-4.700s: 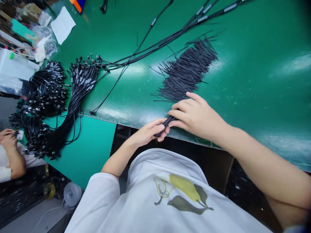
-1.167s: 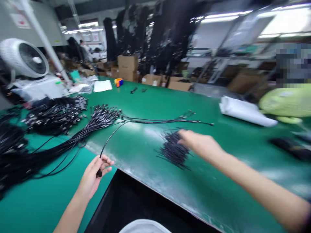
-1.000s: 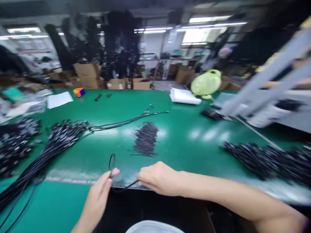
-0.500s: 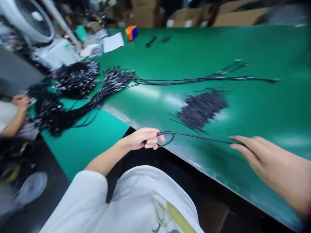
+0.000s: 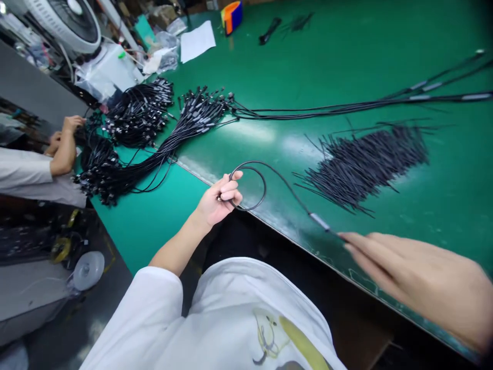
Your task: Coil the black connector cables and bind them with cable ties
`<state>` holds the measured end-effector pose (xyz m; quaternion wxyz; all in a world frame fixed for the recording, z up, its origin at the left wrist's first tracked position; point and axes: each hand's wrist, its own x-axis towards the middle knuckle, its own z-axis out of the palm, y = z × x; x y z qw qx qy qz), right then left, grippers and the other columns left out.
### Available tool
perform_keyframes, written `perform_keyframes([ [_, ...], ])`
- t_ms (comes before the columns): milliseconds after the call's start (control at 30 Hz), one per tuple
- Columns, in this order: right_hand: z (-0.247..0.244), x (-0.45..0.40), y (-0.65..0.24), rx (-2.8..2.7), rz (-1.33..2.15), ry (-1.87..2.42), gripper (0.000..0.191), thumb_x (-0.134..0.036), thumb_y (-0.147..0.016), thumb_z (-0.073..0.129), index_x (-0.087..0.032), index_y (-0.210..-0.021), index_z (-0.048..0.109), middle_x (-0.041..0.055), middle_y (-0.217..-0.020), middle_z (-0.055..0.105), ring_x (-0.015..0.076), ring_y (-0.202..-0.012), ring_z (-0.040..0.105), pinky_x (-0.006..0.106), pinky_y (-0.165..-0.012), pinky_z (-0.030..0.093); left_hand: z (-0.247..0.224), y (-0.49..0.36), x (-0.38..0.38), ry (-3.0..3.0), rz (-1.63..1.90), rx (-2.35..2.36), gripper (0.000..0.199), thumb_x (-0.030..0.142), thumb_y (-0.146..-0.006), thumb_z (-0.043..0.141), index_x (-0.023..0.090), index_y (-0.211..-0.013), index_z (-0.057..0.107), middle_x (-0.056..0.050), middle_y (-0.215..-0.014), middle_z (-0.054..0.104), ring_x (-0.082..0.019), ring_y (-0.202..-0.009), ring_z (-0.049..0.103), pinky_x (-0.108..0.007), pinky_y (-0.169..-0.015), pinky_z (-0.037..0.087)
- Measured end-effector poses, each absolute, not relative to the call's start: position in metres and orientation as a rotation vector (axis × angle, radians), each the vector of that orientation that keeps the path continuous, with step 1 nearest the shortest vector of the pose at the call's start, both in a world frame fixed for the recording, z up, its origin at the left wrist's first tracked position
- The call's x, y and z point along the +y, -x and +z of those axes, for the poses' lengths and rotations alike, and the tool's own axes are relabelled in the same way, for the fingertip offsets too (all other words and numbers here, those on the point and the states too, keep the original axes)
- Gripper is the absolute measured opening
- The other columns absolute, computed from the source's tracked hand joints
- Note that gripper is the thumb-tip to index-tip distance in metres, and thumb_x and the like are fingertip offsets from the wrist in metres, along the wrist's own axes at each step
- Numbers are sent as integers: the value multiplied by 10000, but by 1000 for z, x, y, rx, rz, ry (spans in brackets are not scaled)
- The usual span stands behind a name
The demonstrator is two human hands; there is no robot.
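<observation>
One black cable [image 5: 296,199]: left hand [image 5: 219,198] holds loop, right hand [image 5: 416,272] pinches end

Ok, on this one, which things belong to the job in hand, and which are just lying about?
Job in hand:
black cable looped in the left hand, its far end reaching the right hand
bundled connector cables
pile of short black wires

Just lying about:
sheet of paper
orange-and-blue roll
desk fan
</observation>
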<state>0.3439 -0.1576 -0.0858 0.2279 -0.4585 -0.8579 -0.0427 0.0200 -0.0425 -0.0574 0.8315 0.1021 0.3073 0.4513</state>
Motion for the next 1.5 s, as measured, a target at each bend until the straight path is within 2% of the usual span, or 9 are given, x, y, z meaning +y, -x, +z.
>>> perform_keyframes([
  [100,-69,-159,-311,-2499,-34,969,251,-212,-1013,451,-183,-911,679,39,-720,684,131,-631,617,295,-644,444,-64,-29,-41,-300,920,718,415,217,-1064,297,107,-869,646,100,-515,343,-8,-408,403,-204,-749,577],
  [267,-62,-154,-291,-2501,111,979,308,-231,-1025,450,-180,-787,639,-12,-596,564,112,-522,510,289,-575,350,-72,-43,-48,-505,777,776,248,296,-1006,508,127,-867,624,98,-509,403,-26,-417,443,-192,-630,536],
  [467,-52,-137,-287,-2410,416,939,337,-288,-1042,426,-189,-839,677,-1,-688,656,101,-604,584,256,-596,376,-77,-63,-69,-1106,555,730,419,562,-855,670,149,-886,609,-64,-886,726,-161,-885,689,-296,-890,518],
  [667,-66,-111,-294,-1726,894,1269,206,-404,-936,597,-220,-875,668,23,-809,695,133,-723,621,253,-672,454,-71,-75,-77,-1029,338,463,395,541,-900,623,150,-925,571,96,-534,452,-39,-412,380,-242,-606,459],
  [767,-87,-112,-287,-1254,1095,1285,428,-544,-746,770,-227,-993,624,44,-985,675,178,-892,623,297,-770,488,-71,-83,-77,-837,428,459,393,524,-858,688,158,-875,547,124,-530,369,-10,-383,268,-219,-569,426],
  [900,-103,-124,-273,-799,1594,1107,493,-636,-748,741,-198,-723,518,-44,-599,436,106,-578,441,289,-639,429,-82,-90,-78,-762,447,571,414,538,-835,699,148,-852,561,111,-549,372,-26,-427,339,-255,-677,479],
  [1033,-100,-131,-266,-453,1630,926,445,-582,-734,768,-199,-704,544,-85,-573,227,75,-525,217,265,-552,371,-96,-89,-80,-922,441,660,431,561,-843,671,143,-855,569,79,-597,444,-67,-538,475,-324,-860,489],
  [1267,-107,-139,-251,-470,1408,923,400,-495,-753,761,-217,-712,475,-26,-661,444,126,-656,504,288,-647,515,-108,-88,-95,-1154,332,681,481,639,-874,580,163,-824,538,60,-619,460,-83,-559,472,-301,-765,463],
  [1500,-96,-154,-245,-476,1505,940,368,-497,-837,693,-253,-1091,587,92,-1180,668,208,-963,669,309,-668,560,-115,-93,-102,-1250,393,703,493,654,-896,522,164,-948,550,15,-752,520,-110,-667,525,-294,-749,500],
])
